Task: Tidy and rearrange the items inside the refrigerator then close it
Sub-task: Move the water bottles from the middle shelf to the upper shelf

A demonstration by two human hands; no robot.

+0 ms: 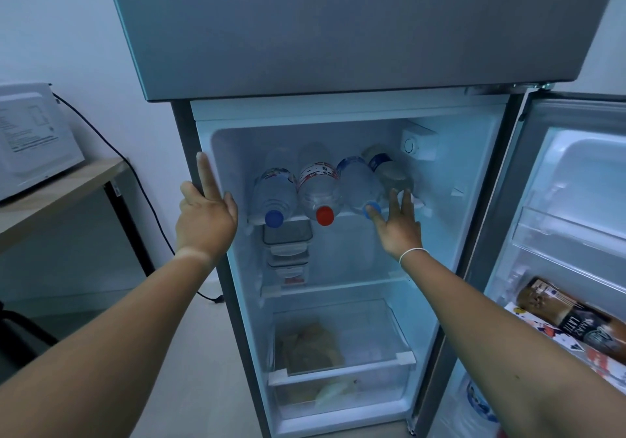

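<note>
The refrigerator (216, 302) stands open, its door (576, 166) swung to the right. Several plastic bottles lie on their sides on the top shelf (349, 214): a blue-capped bottle (275, 197), a red-capped bottle (318, 190), another blue-capped bottle (360, 185) and a bottle (389, 170) at the far right. My right hand (398, 227) is open, its fingers touching the cap end of the two right-hand bottles. My left hand (205, 214) rests open on the left edge of the cabinet. Stacked lidded containers (288, 248) sit under the shelf.
A clear drawer (342, 366) at the bottom holds bagged food. The door racks hold a dark latte bottle (572, 315), cartons and a water bottle (474, 407). A microwave (30, 139) stands on a wooden table (67, 187) at the left, its cable trailing down.
</note>
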